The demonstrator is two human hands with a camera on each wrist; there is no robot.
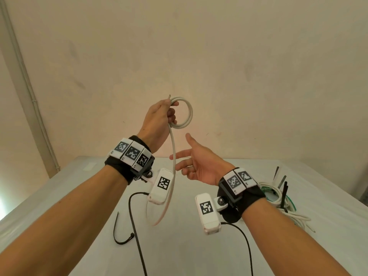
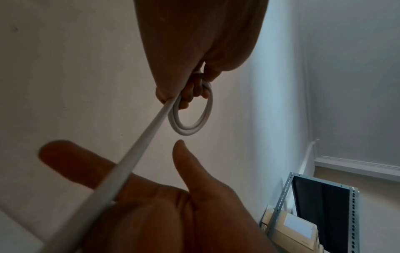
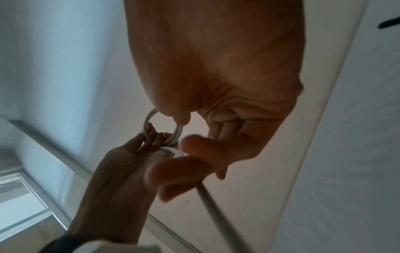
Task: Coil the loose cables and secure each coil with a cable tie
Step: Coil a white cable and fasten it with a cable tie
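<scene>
My left hand (image 1: 166, 114) is raised in front of the wall and grips a small coil of white cable (image 1: 189, 114) of two or three loops. The coil (image 2: 203, 118) hangs below the curled fingers in the left wrist view. The cable's loose tail (image 1: 173, 156) drops from that hand, sweeps down past the wrist camera and curves back above the table. My right hand (image 1: 191, 158) is just below the coil with palm up, fingers straight and thumb out. The tail (image 2: 138, 154) lies across its fingers (image 2: 71, 164), which do not close on it.
A black cable tie (image 1: 119, 234) lies curved on the white table (image 1: 189, 251) at front left. At the right sits a tangled pile of white and green cables (image 1: 286, 208) with several black ties (image 1: 283, 194) sticking up. Black camera leads trail across the table.
</scene>
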